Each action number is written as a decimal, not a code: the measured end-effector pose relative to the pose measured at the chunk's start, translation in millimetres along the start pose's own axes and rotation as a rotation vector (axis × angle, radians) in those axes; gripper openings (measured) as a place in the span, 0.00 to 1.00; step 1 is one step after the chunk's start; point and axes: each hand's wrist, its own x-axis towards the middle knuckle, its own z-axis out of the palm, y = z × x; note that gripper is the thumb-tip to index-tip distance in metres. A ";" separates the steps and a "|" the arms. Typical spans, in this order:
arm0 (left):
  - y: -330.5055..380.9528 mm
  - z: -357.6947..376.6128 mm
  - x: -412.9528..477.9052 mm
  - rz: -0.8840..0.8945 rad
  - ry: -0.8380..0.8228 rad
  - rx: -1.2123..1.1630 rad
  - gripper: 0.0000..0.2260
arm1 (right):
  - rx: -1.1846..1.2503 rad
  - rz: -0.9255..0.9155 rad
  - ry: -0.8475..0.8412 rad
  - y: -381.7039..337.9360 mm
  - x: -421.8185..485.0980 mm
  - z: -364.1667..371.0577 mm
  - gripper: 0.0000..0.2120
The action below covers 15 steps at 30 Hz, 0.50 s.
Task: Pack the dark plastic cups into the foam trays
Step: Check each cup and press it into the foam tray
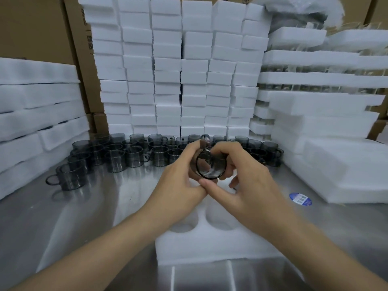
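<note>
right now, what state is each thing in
held cup, tipped on its side, mouth toward the camera, handle up
left grip, holds the held cup
right grip, holds the held cup
foam tray, on the table, both visible pockets empty
loose cups, upright on the table, unpacked

Foam tray [210, 244]: on steel table [63, 217], nearest edge.
Above tray's far end: cup [211, 162], held between left hand [178, 181] and right hand [252, 185].
Behind tray: cluster of cups [117, 156] on table; behind those, stacked foam blocks [168, 70]; rearmost, cardboard boxes [37, 28].
Left of tray: left foam stack [31, 122].
Right of tray: round sticker [300, 199] on table, then right foam stack [336, 164].
</note>
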 end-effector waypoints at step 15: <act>-4.6 1.6 3.5 -0.019 0.051 0.007 0.26 | -0.109 0.022 0.030 1.4 -0.9 -2.2 0.31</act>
